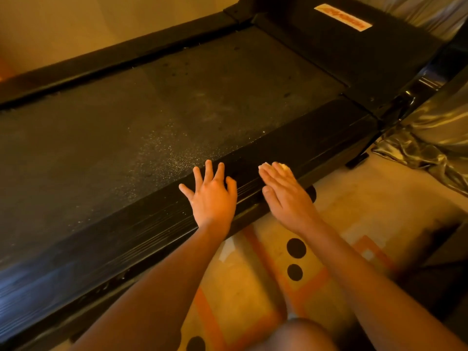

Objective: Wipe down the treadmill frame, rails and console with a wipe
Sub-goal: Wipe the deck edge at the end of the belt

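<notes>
- The step in hand looks like wiping the near side rail (126,236) of the treadmill, partway along its length towards the motor end.
- The right hand (283,191) lies flat on this rail, fingers straight and close together, pressing the wipe (285,166) down. Only a pale, crumpled edge of the wipe shows past the fingertips.
- The left hand (212,196) rests on the same rail just beside the right one, on the side away from the motor end. Its fingers are spread wide and hold nothing; it seems to serve as a brace.
- The next move probably calls for sliding the flat right hand along the rail's grooves with steady pressure, so the wipe does not slip out from under the fingers.
- The rail is black and long, with fine ridges running lengthwise and a dull sheen.
- Beyond the rail lies the belt (152,110), matt and grainy, dusted with pale specks where it meets the rail.
- Across the belt from the rail runs the far rail (114,54), equally dark.
- At the rail's end sits the motor cover (354,54), flat and black, bearing a white and orange label (343,17).
- On the person's side of the rail lies a patterned floor covering (316,262) with orange bands and black dots.
- The console is not in view.
</notes>
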Available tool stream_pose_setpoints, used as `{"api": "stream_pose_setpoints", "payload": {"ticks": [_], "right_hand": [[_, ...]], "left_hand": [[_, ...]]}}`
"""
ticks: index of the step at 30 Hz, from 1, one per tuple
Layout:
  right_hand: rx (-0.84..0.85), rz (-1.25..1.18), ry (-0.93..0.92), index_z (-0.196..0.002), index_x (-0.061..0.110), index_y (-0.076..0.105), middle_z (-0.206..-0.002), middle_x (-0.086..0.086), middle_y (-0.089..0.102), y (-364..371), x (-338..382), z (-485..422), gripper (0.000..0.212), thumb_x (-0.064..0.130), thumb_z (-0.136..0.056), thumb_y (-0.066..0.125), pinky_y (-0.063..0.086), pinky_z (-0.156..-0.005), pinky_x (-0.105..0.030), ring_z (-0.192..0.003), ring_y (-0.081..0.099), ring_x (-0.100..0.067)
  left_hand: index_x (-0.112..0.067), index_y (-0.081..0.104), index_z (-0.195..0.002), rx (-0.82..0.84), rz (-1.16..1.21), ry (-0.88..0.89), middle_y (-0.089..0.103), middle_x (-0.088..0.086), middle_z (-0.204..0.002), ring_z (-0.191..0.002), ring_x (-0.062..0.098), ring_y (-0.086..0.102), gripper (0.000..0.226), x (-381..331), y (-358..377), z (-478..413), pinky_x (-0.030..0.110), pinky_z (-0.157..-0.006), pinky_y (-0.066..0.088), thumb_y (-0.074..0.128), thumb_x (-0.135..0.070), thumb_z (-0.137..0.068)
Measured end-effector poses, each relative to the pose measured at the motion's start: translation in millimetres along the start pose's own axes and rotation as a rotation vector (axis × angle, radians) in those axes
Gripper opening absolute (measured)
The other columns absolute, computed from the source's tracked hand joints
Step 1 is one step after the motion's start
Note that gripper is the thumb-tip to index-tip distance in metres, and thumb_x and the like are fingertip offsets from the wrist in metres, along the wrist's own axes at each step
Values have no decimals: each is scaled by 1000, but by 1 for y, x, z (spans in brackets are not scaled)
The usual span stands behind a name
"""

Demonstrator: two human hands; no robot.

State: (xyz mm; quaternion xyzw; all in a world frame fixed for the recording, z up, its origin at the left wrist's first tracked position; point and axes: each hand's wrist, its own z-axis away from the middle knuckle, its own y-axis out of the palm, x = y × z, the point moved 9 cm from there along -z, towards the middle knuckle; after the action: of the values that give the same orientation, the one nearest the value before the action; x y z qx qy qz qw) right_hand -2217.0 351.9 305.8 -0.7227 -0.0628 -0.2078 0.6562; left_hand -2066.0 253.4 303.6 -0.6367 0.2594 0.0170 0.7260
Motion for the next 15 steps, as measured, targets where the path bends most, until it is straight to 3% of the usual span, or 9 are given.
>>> {"api": "stream_pose_setpoints", "payload": {"ticks": [2,5,7,10,13,15], "right_hand": [[-63,-80,-7,-161,20,27,-168,5,21,7,9,10,61,45,-107,13,4,-129,-34,-157,5,-9],[-179,-159,227,-161,17,28,-169,0,24,7,-12,-1,58,41,-109,16,8,-129,-39,-157,6,-14],[-228,-218,289,-161,14,26,-169,-3,21,15,9,-1,59,40,-109,16,5,-129,-40,-158,3,-18],[-214,-140,149,-158,11,33,-166,-6,29,39,50,13,58,37,-109,19,5,-128,-38,-157,13,-21],[-185,-109,27,-153,13,44,-159,-5,43,26,48,9,45,22,-109,37,23,-127,-44,-152,30,-19],[-145,-182,-1,-150,16,50,-155,-1,48,13,40,5,45,9,-106,47,34,-122,-40,-148,37,-17]], "left_hand": [[-32,29,-158,9,14,37,15,1,-169,-156,29,4,51,1,-1,0,68,-118,4,29,-42,-108],[-30,26,-159,60,-4,143,14,1,-169,-156,27,5,51,9,-2,6,62,-122,6,28,-41,-109],[-29,24,-160,73,-5,226,13,0,-169,-156,23,5,52,20,-6,17,53,-125,6,28,-40,-110],[-28,25,-159,87,85,304,13,-2,-169,-156,16,4,52,41,-12,40,39,-126,2,33,-38,-109],[-30,25,-159,119,126,345,12,-5,-168,-155,11,2,52,60,-16,60,31,-125,-1,37,-37,-109],[-32,23,-159,153,114,355,10,-8,-169,-154,8,-1,54,74,-18,71,29,-124,-3,39,-36,-108]]}}
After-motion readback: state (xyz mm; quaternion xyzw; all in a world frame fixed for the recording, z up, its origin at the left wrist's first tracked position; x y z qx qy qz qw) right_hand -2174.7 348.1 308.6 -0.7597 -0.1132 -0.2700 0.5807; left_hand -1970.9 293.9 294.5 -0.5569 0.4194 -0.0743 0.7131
